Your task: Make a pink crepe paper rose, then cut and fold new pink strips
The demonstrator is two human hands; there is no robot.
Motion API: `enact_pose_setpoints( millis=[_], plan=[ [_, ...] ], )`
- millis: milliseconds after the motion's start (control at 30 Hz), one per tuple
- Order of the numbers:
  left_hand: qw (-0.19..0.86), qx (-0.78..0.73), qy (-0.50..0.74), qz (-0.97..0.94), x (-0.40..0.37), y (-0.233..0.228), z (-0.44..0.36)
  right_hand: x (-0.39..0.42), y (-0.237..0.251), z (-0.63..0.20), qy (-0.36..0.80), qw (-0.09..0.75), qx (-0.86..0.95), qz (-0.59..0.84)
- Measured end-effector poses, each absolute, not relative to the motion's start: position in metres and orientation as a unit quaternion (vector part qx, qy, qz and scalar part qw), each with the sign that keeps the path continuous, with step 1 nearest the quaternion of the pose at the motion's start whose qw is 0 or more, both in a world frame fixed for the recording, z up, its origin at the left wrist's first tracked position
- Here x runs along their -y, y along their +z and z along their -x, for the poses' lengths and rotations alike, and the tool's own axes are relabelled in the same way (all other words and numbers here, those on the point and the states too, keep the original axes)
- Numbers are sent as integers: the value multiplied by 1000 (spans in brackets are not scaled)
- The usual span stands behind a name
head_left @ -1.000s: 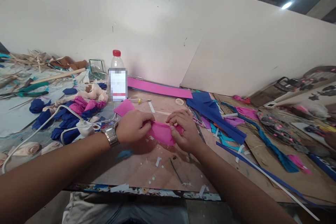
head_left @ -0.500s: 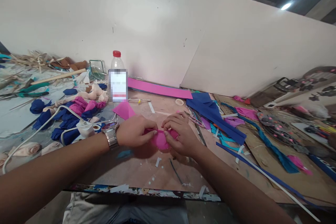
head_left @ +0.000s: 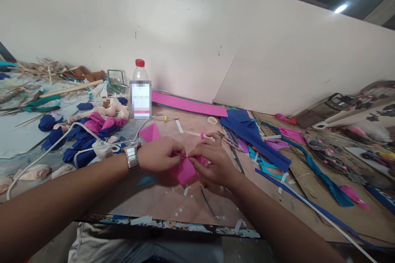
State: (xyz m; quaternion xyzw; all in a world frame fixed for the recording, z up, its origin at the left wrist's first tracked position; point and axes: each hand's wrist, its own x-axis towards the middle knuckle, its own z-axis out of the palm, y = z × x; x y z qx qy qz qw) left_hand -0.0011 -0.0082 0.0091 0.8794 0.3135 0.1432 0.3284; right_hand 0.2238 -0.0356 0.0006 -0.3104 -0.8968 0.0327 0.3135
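Both hands are meeting over the tabletop [head_left: 173, 201], each grip pinching the pink sheet [head_left: 184, 169] between them: the left hand [head_left: 159, 154] is clamping its upper left edge, the right hand [head_left: 212, 160] its right. The sheet's point is hanging toward the person. A plastic bottle [head_left: 140, 90] is standing behind, contents unclear.

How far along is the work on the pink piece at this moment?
Done: a pile of finished-looking pink, blue and cream rolled flowers lies at the left. In hand: left hand and right hand pinch one folded pink piece between their fingertips; it is only creased, not rolled up. Left: a loose pink square and a long pink sheet lie unused behind.
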Motion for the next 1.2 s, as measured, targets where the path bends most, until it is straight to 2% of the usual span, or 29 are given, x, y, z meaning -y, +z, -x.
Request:
enact_pose_setpoints(
  millis=[333,500,700,900,1200],
  plan=[
    [413,-314,136,-844,5,9,3,36,1,-224,21,319,901,293],
    [420,-326,144,-835,4,8,1,36,2,-223,16,315,901,297],
    [415,-316,159,-838,5,6,0,37,2,-224,24,321,898,300],
    [346,-312,173,-868,6,3,1,36,0,-223,30,316,895,313],
    [314,-338,203,-864,12,7,-2,37,0,-221,44,301,885,353]
  ],
)
